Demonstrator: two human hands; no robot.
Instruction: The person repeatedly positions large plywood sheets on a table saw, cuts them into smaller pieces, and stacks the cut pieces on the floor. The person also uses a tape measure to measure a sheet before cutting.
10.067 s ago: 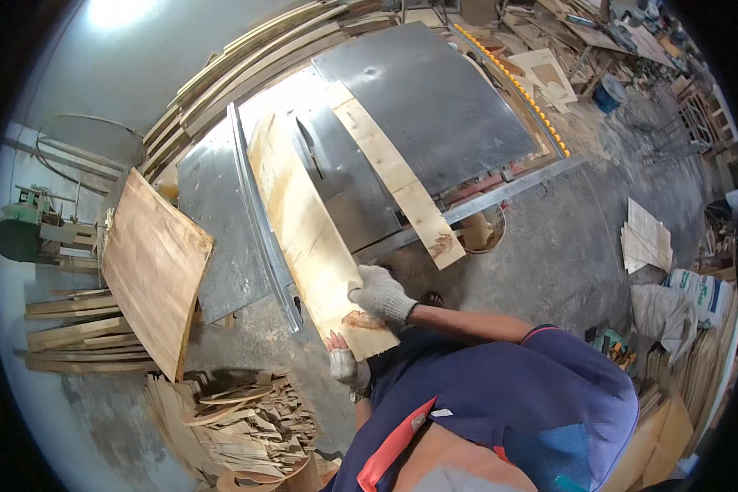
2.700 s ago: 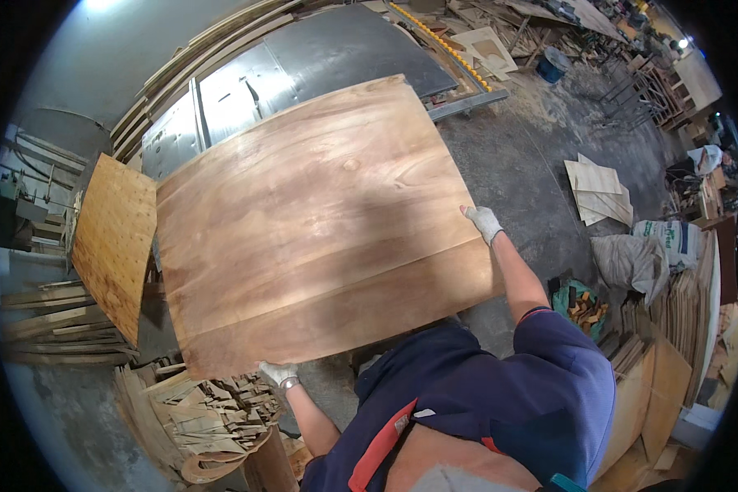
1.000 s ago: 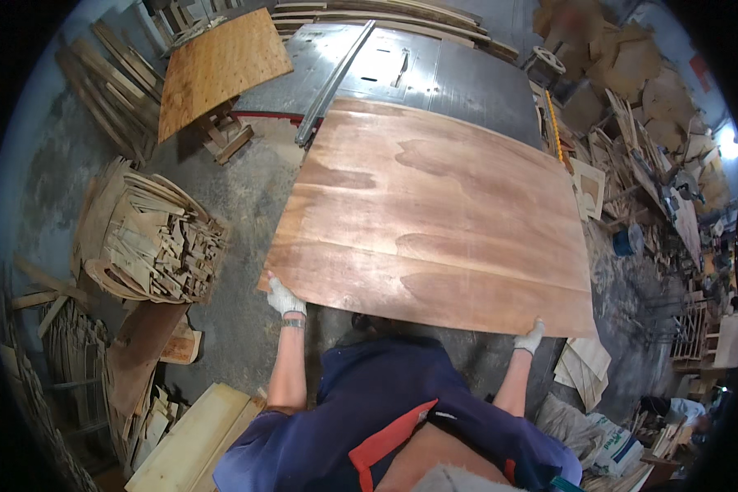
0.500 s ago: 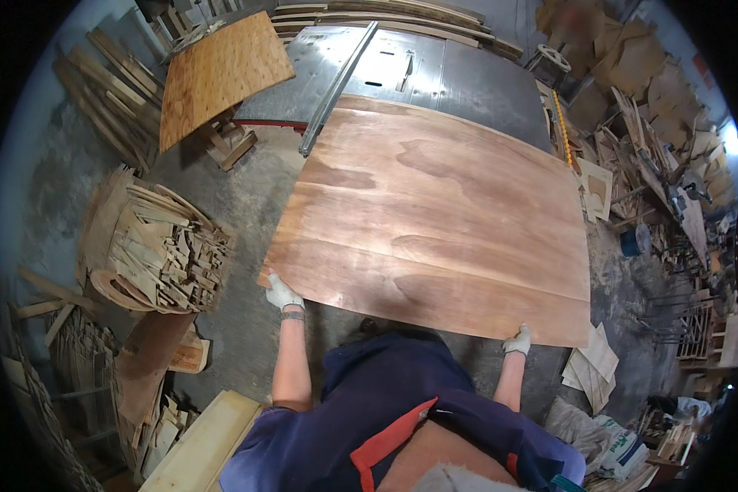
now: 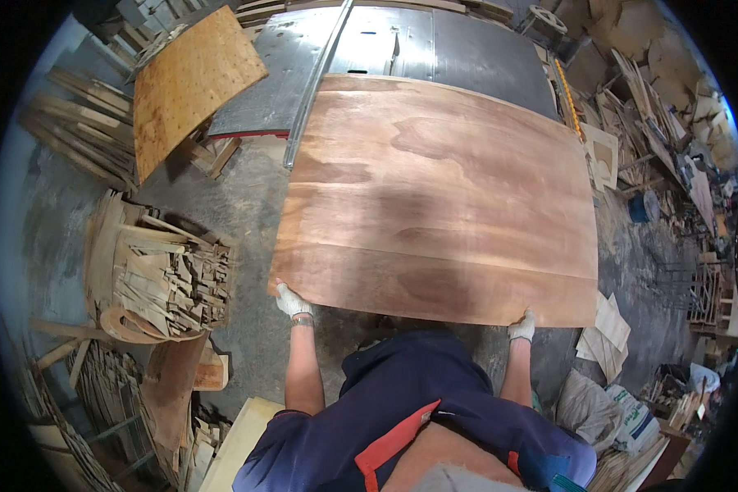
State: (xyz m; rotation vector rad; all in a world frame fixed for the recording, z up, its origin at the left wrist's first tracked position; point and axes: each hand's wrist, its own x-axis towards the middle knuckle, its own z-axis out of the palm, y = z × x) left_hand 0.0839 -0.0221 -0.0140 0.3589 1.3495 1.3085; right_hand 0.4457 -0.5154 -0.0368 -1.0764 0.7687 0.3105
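A large reddish-brown plywood sheet [image 5: 435, 205] spreads out in front of me, its far part lying over the near part of a grey metal saw table [image 5: 492, 57]. My left hand [image 5: 293, 302], in a whitish glove, is closed on the sheet's near left corner. Also gloved, my right hand [image 5: 522, 325] grips the near edge close to the right corner. Both thumbs show at the edge, while the other fingers are hidden beneath the wood. Along the sheet's left side runs a long metal fence rail [image 5: 313, 90] on the table.
A yellowish plywood board [image 5: 193, 86] rests at the far left. Nearer on the left stands a bin of wood offcuts [image 5: 176, 275]. Thin sheets [image 5: 605, 336] and sacks [image 5: 631, 418] lie on the right, below a heap of scrap wood [image 5: 644, 107].
The plywood sheet has moved forward slightly and turned a little, its left side now closer to the rail. Both hands keep their grip on it. My view has shifted too.
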